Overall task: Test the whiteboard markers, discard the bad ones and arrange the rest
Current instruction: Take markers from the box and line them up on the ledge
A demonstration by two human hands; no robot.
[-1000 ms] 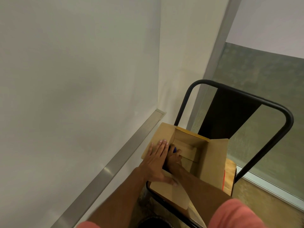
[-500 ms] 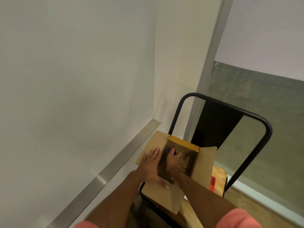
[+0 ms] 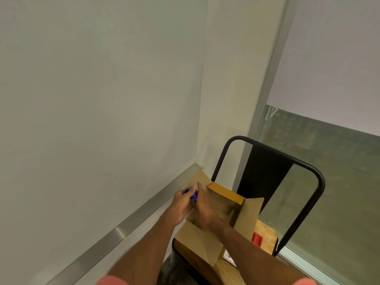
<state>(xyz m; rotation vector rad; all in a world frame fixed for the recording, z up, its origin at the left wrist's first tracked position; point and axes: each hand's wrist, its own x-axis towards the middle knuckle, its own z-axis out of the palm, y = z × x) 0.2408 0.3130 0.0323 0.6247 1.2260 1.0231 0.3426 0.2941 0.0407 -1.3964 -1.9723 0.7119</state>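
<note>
While the open box (image 3: 222, 210) sits on the chair (image 3: 267, 237), I see the left hand (image 3: 182, 204) and the right hand (image 3: 202, 206) together gripping a blue marker (image 3: 193, 194).

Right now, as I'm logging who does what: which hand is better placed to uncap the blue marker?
Probably the left hand: its fingers sit at the blue marker's visible end, while the right hand wraps the rest.

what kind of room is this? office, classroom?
Probably an office or meeting room, though little shows. A large whiteboard with a metal tray rail fills the left wall, a roller blind half covers a window, and an open cardboard box sits on a metal-framed chair.
</note>
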